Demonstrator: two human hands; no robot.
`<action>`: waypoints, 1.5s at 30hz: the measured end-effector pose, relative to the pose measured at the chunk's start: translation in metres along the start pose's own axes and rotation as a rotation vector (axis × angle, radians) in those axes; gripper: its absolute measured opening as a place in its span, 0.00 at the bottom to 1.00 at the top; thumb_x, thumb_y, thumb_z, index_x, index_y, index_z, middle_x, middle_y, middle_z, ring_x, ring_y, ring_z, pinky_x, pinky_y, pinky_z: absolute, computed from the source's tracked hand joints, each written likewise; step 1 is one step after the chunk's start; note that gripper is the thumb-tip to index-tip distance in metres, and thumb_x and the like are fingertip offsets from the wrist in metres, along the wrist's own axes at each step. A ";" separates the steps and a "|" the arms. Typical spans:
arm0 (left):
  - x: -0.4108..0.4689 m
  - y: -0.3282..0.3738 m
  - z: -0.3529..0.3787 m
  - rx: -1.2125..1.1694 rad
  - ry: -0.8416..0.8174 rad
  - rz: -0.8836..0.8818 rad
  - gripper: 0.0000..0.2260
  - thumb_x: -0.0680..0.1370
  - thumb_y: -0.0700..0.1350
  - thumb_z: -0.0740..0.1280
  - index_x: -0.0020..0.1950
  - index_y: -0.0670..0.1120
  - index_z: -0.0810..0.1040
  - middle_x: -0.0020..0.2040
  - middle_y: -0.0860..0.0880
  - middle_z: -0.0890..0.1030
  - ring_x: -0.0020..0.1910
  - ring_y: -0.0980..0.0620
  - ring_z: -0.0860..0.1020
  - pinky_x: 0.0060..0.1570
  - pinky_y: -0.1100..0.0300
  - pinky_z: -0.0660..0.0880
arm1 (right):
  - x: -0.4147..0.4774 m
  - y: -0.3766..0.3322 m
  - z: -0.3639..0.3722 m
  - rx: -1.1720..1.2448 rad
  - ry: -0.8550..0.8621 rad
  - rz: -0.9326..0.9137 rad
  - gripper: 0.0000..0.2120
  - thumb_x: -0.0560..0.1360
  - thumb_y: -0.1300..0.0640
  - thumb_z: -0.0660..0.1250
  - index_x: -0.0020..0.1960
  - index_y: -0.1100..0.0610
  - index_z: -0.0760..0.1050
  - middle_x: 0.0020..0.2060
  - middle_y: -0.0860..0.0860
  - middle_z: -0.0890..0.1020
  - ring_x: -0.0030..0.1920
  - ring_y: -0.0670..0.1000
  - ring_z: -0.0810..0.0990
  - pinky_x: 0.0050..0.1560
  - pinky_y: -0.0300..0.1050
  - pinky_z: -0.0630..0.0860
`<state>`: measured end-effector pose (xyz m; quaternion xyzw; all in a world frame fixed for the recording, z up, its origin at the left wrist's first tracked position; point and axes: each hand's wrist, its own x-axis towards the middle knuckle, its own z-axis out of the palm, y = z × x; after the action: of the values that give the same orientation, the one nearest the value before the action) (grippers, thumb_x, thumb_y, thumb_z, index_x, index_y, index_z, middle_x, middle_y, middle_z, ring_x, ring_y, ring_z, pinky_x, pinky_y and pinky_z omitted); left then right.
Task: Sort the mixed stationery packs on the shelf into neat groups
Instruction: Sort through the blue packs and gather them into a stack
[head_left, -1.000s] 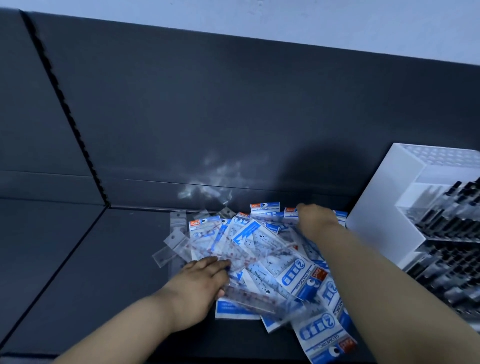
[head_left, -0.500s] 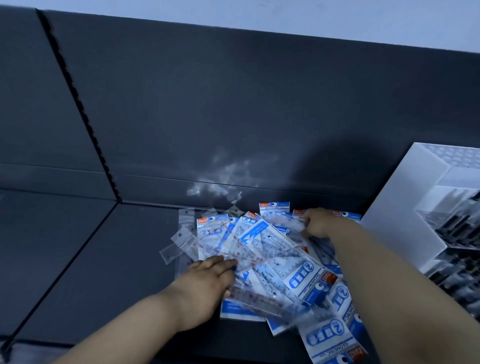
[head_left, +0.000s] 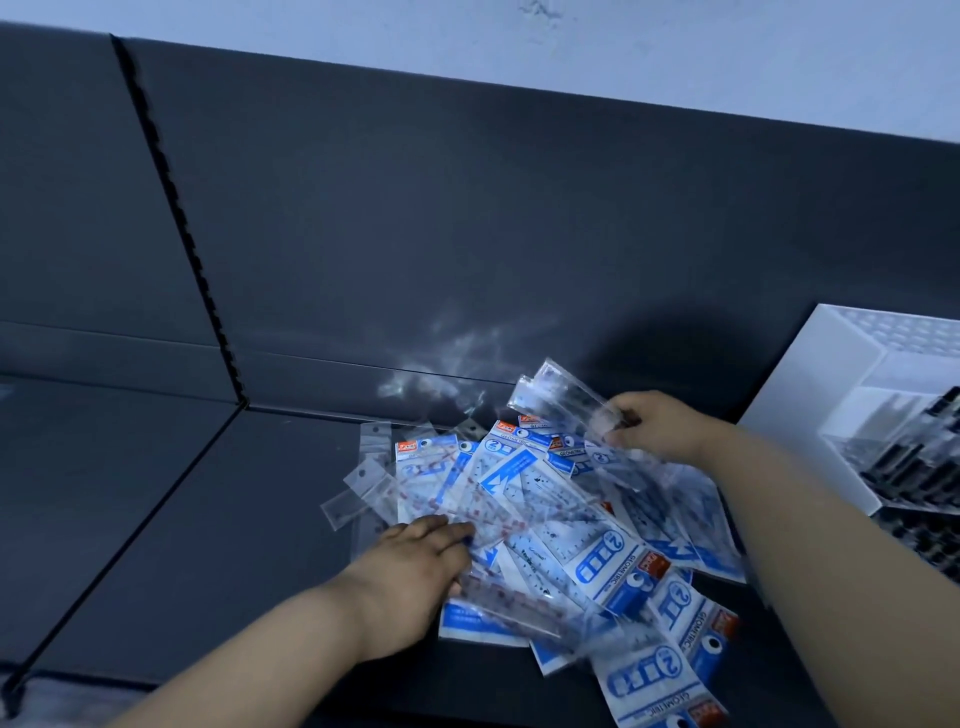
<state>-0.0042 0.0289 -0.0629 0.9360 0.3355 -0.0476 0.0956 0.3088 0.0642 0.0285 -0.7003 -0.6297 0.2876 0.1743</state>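
Right hand (head_left: 657, 428) pinches clear pack (head_left: 563, 397), lifted at far side of pile (head_left: 561, 525). Left hand (head_left: 415, 564), fingers straight, presses pile's near-left on shelf (head_left: 182, 545).

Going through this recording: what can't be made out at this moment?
Head view only:
- The clear pack pinched by the right hand: motion blur hides its contents.
- The pile of packs: lower ones covered by upper ones; nearest one cut by the bottom edge.
- The left hand rests on the pile, covering packs beneath.
- The white box: cut off by the right edge; dark items inside too blurred to identify.
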 end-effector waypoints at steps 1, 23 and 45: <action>0.000 0.001 -0.001 0.008 0.003 0.002 0.18 0.81 0.50 0.49 0.70 0.51 0.63 0.78 0.54 0.51 0.76 0.50 0.50 0.72 0.55 0.50 | -0.002 -0.004 0.000 -0.015 0.016 -0.012 0.06 0.73 0.66 0.69 0.45 0.57 0.75 0.34 0.48 0.75 0.35 0.45 0.72 0.33 0.33 0.68; -0.028 -0.030 -0.046 -0.266 0.140 -0.022 0.15 0.75 0.56 0.52 0.52 0.49 0.72 0.49 0.54 0.75 0.51 0.53 0.74 0.53 0.59 0.70 | -0.008 -0.008 0.028 -0.275 -0.168 0.056 0.08 0.73 0.64 0.65 0.41 0.53 0.70 0.38 0.46 0.74 0.41 0.46 0.73 0.44 0.42 0.72; 0.023 -0.032 -0.025 0.128 0.274 0.206 0.18 0.67 0.38 0.73 0.53 0.49 0.72 0.54 0.51 0.72 0.41 0.51 0.77 0.39 0.64 0.72 | -0.062 0.007 0.004 -0.023 0.175 -0.016 0.05 0.76 0.61 0.65 0.48 0.52 0.71 0.40 0.46 0.76 0.44 0.48 0.75 0.42 0.40 0.68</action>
<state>-0.0066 0.0725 -0.0467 0.9673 0.2438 0.0690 -0.0061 0.3087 0.0017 0.0326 -0.7196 -0.6210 0.2165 0.2229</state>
